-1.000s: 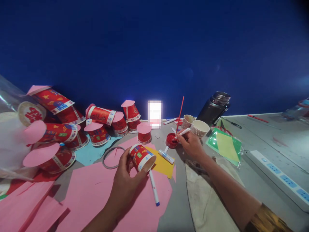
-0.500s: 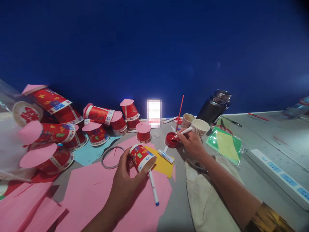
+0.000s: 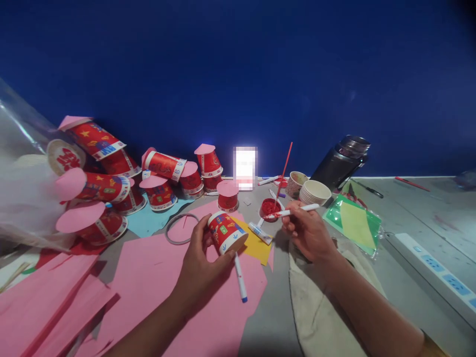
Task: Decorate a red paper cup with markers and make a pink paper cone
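Observation:
My left hand (image 3: 199,260) is wrapped round a red printed paper cup (image 3: 223,229), which is tilted so its pale round end faces right. Pinched in my right hand (image 3: 310,235) is a white marker-like pen (image 3: 285,212), its left tip smeared red. That tip lies just in front of a small pot of red paint (image 3: 270,204), where a thin red stick (image 3: 285,171) stands. Below the cup, a white marker with a blue end (image 3: 241,280) rests on pink paper (image 3: 148,287). A small white tube (image 3: 260,233) lies on yellow paper (image 3: 262,254).
Several red cups with pink paper tops (image 3: 158,191) are piled at left. Stacked white paper cups (image 3: 316,191) and a black flask (image 3: 338,161) stand behind my right hand. A green packet (image 3: 353,223), power strip (image 3: 439,272) and beige cloth (image 3: 327,307) lie right. A grey ring (image 3: 178,243) lies left.
My right hand has drawn the pen back from the paint pot, and the pen now lies flatter with its red tip showing. The view has shifted slightly; my left hand keeps the cup.

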Motion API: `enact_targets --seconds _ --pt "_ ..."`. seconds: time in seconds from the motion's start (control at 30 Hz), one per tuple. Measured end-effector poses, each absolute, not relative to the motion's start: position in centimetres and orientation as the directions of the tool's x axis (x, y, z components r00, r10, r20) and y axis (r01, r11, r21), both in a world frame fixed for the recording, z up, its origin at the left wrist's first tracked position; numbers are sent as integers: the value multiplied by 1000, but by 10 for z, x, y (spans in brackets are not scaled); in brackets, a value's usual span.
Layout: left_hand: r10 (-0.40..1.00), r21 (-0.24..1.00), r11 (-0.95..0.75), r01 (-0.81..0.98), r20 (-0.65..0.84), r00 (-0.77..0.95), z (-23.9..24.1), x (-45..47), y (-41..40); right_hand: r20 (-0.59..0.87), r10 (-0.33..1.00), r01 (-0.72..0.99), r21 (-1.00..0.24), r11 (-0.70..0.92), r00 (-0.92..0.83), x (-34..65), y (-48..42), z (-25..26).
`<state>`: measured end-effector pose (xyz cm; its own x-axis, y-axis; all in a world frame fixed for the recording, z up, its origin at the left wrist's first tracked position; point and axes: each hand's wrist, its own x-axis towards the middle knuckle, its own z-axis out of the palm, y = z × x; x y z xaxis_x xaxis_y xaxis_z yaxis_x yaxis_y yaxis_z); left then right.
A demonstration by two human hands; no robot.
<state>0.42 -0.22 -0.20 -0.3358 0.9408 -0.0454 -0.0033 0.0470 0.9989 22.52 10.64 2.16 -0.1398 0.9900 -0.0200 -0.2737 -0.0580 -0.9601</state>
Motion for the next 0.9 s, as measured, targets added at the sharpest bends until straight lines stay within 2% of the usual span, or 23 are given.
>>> enact_targets --seconds 0.1,0.2,0.3,0.4,0.5,0.73,0.9 --pt "954 999 8 48 7 -301 -6 3 -3 1 988 -325 -945 -50 -155 221 90 23" --pt "955 995 -18 97 46 -294 -8 4 -4 84 977 -216 -976 41 -195 220 76 26" --pt "960 993 -48 104 74 -268 -10 5 -6 230 930 -30 -972 231 -286 221 63 30" --pt "961 986 -85 140 119 -251 -12 4 -6 405 851 112 -880 462 -334 222 54 34" --pt "960 976 -123 179 163 -227 -12 2 -6 514 770 172 -778 604 -378 222 51 34" --pt "962 971 -172 166 202 -181 -10 2 -6 649 641 200 -621 758 -410 220 52 34" --pt "970 987 -132 88 147 -192 -6 5 -7 671 604 189 -587 787 -430 218 52 37"
